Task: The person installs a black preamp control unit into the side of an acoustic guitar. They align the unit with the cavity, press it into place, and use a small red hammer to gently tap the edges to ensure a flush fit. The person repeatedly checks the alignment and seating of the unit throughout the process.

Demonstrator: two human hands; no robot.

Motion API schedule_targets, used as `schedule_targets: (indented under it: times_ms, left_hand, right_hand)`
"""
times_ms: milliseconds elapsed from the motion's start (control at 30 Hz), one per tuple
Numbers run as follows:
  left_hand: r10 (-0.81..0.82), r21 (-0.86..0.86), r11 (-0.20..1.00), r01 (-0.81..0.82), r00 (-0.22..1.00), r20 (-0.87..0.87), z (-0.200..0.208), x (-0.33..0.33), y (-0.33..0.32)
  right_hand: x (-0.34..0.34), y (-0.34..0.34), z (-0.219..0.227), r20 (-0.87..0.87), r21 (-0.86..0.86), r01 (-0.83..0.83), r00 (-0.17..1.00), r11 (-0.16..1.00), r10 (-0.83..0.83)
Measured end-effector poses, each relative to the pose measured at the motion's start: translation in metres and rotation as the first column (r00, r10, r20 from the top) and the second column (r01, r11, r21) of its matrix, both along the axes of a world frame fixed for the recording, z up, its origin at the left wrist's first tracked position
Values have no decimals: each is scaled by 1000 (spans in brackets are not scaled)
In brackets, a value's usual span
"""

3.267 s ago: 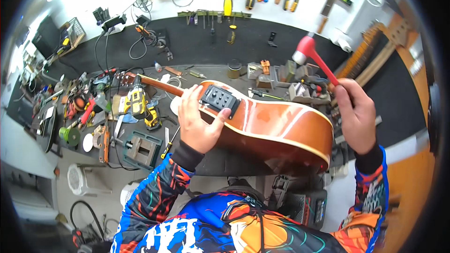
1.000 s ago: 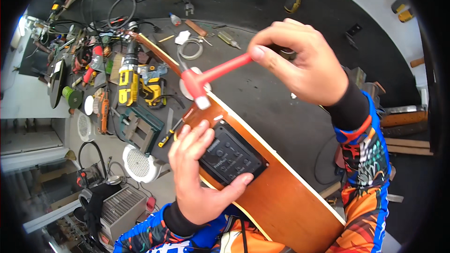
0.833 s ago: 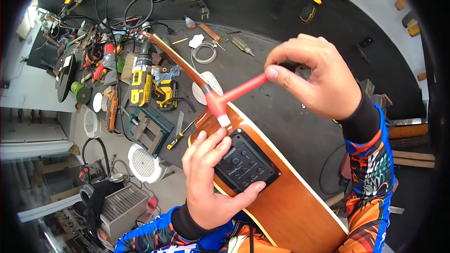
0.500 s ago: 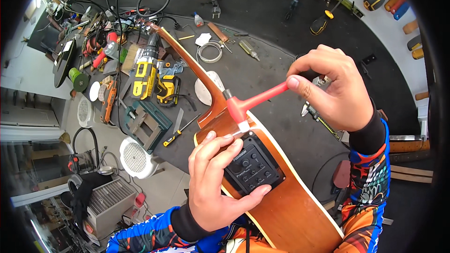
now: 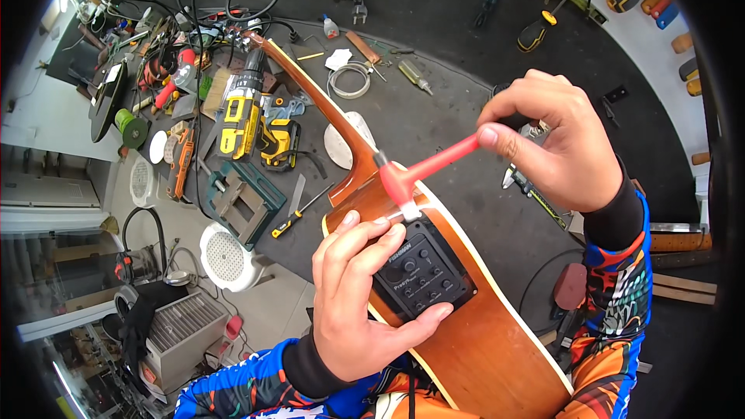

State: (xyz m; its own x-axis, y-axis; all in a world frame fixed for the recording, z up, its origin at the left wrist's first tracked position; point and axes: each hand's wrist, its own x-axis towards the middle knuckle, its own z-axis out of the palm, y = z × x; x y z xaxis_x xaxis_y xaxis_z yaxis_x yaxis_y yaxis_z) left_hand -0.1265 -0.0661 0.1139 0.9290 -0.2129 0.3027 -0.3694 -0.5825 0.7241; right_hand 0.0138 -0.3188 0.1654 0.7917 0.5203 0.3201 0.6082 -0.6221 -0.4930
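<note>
The fingers (image 5: 372, 264) of the left hand (image 5: 348, 310) are set wide: they lie over one edge of a black rectangular control panel (image 5: 441, 283) with small round knobs, while the thumb lies apart from them along its lower end. The right hand (image 5: 555, 143) pinches, between thumb and forefinger, the handle end of a small red hammer (image 5: 431, 166) with a white striking tip (image 5: 410, 210); its other fingers are curled.

The panel sits in the side of a glossy brown wooden acoustic guitar (image 5: 497, 353) with cream edging, which slants across the front of the person, its neck pointing to the upper left over the black workbench (image 5: 458, 116). The white tip is at the panel's upper corner, close to the left fingertips; whether it touches the panel cannot be told.

On the panel there is pale printed lettering: two bigger words, and tiny labels beside the knobs, too small to read surely. The right sleeve (image 5: 621, 295) carries white marks, which are not clear.

To the left of the guitar are a yellow-and-black cordless drill (image 5: 239, 124), a dark green metal vise (image 5: 244, 206) and a screwdriver (image 5: 289, 225) with a yellow-and-black handle.
</note>
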Motion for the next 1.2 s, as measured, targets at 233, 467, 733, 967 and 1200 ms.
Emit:
schedule_targets:
  times_ms: [233,467,733,967,1200]
  left_hand:
    - [-19,-15,1000,19,1000,17,-1,2,0]
    - [-17,-26,1000,17,1000,18,-1,1,0]
    - [-12,-34,999,12,1000,5,-2,0,0]
    - [-14,-28,1000,14,1000,7,-2,1,0]
    - [-9,-25,1000,9,1000,9,-3,0,0]
  right_hand:
    - [1,-4,1,-12,4,-27,1000,1000,27]
    - [3,-4,-6,-27,59,-49,998,997,50]
    - [2,-5,-10,-112,149,40,993,988,-23]
    - [2,-7,-12,-168,157,92,984,983,-66]
    - [3,-6,-18,-210,221,90,977,971,-43]
